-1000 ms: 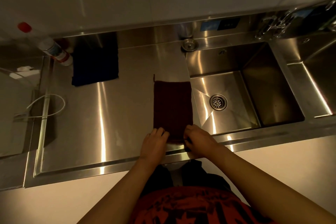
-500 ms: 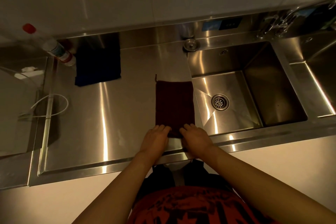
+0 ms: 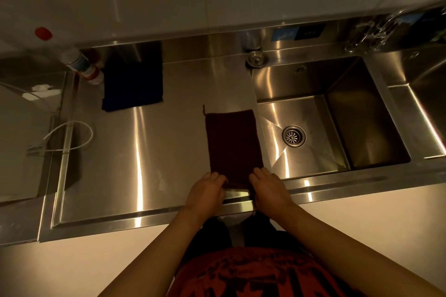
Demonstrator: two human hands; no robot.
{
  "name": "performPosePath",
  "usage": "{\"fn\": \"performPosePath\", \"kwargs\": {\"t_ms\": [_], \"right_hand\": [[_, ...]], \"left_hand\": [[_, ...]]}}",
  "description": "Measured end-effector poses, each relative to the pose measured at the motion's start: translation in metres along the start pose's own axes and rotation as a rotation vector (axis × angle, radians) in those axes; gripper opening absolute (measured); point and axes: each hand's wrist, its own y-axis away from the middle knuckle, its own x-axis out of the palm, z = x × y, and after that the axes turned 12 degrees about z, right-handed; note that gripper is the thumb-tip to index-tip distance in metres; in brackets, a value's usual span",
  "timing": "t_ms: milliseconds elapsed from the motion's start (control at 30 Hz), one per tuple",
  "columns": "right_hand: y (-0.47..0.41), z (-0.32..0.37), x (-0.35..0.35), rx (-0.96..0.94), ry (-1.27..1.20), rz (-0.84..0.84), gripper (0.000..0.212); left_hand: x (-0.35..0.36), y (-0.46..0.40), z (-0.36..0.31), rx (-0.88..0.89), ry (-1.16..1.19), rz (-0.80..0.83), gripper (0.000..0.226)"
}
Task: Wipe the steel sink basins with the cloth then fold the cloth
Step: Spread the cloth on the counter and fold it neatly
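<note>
Both hands are down at the near edge of the dark red cloth point(image 3: 233, 144), the left hand point(image 3: 206, 194) on its near left corner and the right hand point(image 3: 269, 188) on its near right corner; each grip looks closed on the hem, fingers curled over the top with the thumbs tucked below, though the thumbs themselves are hidden. Between the two hands the near edge of the cloth is lifted slightly into a thin ridge, while the rest lies flat as a tall rectangle on the steel bench point(image 3: 149, 152), its right side running just beside the rim of the sink basin point(image 3: 313, 113). A short thread or loop sticks up from the cloth's far left corner. The basin has a round drain strainer point(image 3: 293, 136) in its floor, and a second basin point(image 3: 424, 94) begins at the right edge of the view. A loose sink plug point(image 3: 257, 58) sits on the bench at the first basin's far left corner, and taps point(image 3: 369, 35) stand on the back ledge. Well apart to the left, a dark blue cloth point(image 3: 132, 79) lies against the back, with a red-capped bottle point(image 3: 72, 58) just beside it and a white cable point(image 3: 70, 136) looped at the bench's left edge.
</note>
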Motion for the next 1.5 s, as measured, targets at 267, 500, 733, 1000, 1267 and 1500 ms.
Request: {"fn": "performPosePath", "kwargs": {"t_ms": [267, 500, 733, 1000, 1267, 1500], "right_hand": [[0.012, -0.010, 0.001, -0.064, -0.018, -0.060, 0.040], [0.020, -0.016, -0.008, -0.136, -0.142, 0.047, 0.031], [0.008, -0.028, -0.037, -0.063, -0.521, 0.151, 0.021], [-0.029, -0.020, -0.074, -0.056, -0.734, -0.011, 0.019], [-0.085, -0.027, -0.089, 0.055, -0.695, -0.110, 0.016], [-0.125, -0.025, -0.099, 0.114, -0.559, -0.157, 0.012]], "left_hand": [[0.009, 0.020, -0.007, -0.083, 0.288, -0.009, 0.024], [0.003, 0.034, -0.006, -0.106, 0.396, 0.062, 0.020], [-0.008, 0.050, 0.006, -0.160, 0.544, 0.025, 0.019], [-0.045, 0.023, 0.011, -0.207, 0.543, -0.195, 0.015], [-0.073, -0.034, 0.028, -0.251, 0.389, -0.278, 0.014], [-0.086, -0.070, 0.054, -0.318, 0.302, -0.261, 0.013]]}}
